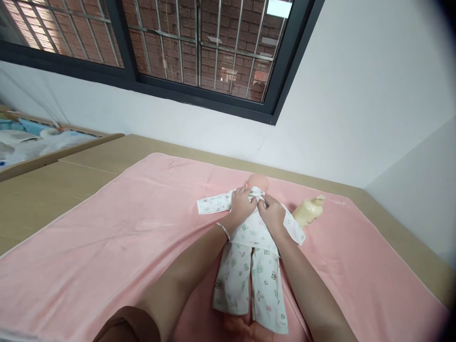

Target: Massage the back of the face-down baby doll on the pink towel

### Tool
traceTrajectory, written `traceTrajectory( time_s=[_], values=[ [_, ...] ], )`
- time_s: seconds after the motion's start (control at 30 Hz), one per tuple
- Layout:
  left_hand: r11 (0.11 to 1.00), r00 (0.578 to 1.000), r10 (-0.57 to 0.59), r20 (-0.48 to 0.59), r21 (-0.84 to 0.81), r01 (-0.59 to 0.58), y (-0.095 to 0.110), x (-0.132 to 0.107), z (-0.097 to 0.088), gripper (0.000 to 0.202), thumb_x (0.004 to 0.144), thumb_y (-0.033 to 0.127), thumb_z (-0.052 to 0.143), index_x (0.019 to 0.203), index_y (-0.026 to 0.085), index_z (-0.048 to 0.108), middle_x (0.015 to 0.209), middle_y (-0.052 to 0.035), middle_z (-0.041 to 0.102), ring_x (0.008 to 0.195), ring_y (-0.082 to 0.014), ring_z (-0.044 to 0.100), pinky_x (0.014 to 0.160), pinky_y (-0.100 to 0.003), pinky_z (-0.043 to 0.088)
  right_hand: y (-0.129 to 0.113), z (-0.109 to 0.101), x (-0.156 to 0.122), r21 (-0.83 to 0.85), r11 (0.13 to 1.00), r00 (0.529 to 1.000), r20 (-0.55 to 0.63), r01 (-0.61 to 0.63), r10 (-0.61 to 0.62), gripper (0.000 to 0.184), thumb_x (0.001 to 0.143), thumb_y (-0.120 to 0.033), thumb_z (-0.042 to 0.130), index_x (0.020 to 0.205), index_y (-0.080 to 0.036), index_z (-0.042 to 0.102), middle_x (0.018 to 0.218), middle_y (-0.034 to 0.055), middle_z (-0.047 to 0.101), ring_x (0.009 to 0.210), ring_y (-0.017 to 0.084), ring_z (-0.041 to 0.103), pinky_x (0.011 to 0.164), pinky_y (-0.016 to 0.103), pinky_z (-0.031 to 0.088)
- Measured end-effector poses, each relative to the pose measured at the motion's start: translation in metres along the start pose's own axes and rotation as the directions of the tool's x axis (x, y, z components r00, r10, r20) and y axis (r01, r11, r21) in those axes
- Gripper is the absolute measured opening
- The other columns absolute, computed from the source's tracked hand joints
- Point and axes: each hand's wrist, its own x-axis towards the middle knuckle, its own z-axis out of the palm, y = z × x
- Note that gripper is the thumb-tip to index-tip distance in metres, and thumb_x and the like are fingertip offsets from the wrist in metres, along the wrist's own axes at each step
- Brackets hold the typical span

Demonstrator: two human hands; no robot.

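Closely paired — left hand (242, 204), right hand (272, 213) — fingers curled, pinching printed top (252, 232) below doll's head (258, 181).

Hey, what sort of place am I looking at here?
Indoors, perhaps a baby-care practice room, though I can't be certain: what looks like a doll in printed clothes lies on a pink cloth, with a pale yellow bottle beside it.
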Motion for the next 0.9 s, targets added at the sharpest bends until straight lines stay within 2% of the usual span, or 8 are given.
traceTrajectory(
  time_s=[0.17,0.3,0.47,0.9],
  values=[
    [0.998,0.998,-0.067,-0.009,0.021,0.067,0.004,-0.001,-0.002,0.022,0.081,0.023,0.059,0.101,0.019,0.067,0.106,-0.0084,0.068,0.107,-0.0252,0.059,0.099,-0.038,0.042,-0.003,-0.002,0.0,-0.001,0.999,0.999,0.004,-0.049,0.049,0.037,0.089,-0.032,0.048,0.117,-0.023,0.07,0.123,0.0059,0.069,0.114,0.025,0.062,0.098,0.035,0.046],
    [0.992,0.991,-0.125,0.036,0.037,0.124,0.005,0.0,-0.005,0.027,0.082,0.024,0.057,0.107,0.019,0.067,0.112,-0.0084,0.068,0.111,-0.0253,0.058,0.102,-0.038,0.042,0.007,0.004,0.007,0.029,0.999,0.998,0.065,0.012,-0.014,0.043,0.089,-0.029,0.044,0.124,-0.018,0.066,0.129,0.0085,0.065,0.122,0.025,0.056,0.108,0.038,0.04],
    [0.994,0.99,-0.107,0.092,0.038,0.104,0.005,0.003,-0.005,0.03,0.085,0.024,0.054,0.112,0.018,0.066,0.118,-0.0077,0.069,0.115,-0.0231,0.058,0.106,-0.037,0.039,0.016,0.012,0.014,-0.001,0.999,0.989,0.143,0.049,-0.048,0.048,0.089,-0.028,0.041,0.131,-0.016,0.061,0.139,0.0121,0.058,0.131,0.027,0.049,0.114,0.044,0.032],
    [0.995,0.991,-0.096,0.089,0.036,0.093,0.003,0.003,-0.004,0.031,0.084,0.023,0.054,0.111,0.017,0.067,0.118,-0.008,0.069,0.115,-0.0236,0.059,0.105,-0.038,0.04,0.014,0.01,0.014,0.001,0.998,0.989,0.136,0.064,-0.063,0.047,0.089,-0.028,0.041,0.13,-0.016,0.061,0.137,0.0114,0.059,0.13,0.027,0.05,0.113,0.044,0.033]
  ],
)
